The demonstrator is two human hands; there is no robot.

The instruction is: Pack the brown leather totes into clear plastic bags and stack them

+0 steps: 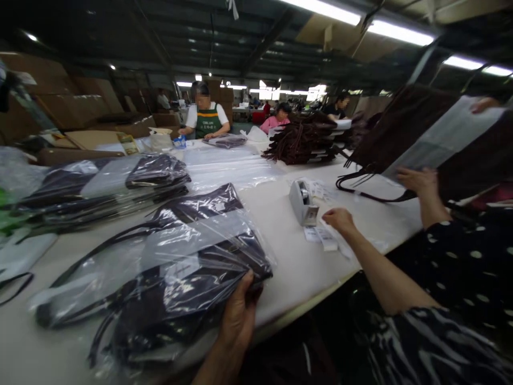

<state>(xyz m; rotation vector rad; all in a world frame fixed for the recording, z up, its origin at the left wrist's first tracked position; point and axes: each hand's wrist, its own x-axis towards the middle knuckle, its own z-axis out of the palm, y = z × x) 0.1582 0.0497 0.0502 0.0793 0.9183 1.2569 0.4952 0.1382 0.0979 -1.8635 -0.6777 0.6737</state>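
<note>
A dark brown strapped bag (208,272) lies on the table in clear plastic, with a pale band across its middle. My left hand (238,315) grips its near right edge, thumb on top and fingers underneath. Beside the grey tape dispenser (301,202), my right hand (340,220) is closed in a pinch; whatever its fingertips hold is too small to make out. Printed white labels (323,235) lie under and beside that hand, in front of the dispenser.
Plastic-wrapped brown bags (108,184) are stacked at left. Clear plastic sleeves (232,166) lie farther back, near a heap of brown bags (302,139). At right, a co-worker's hands (420,182) hold up another brown bag (460,155) with a pale sheet. More people work behind the table.
</note>
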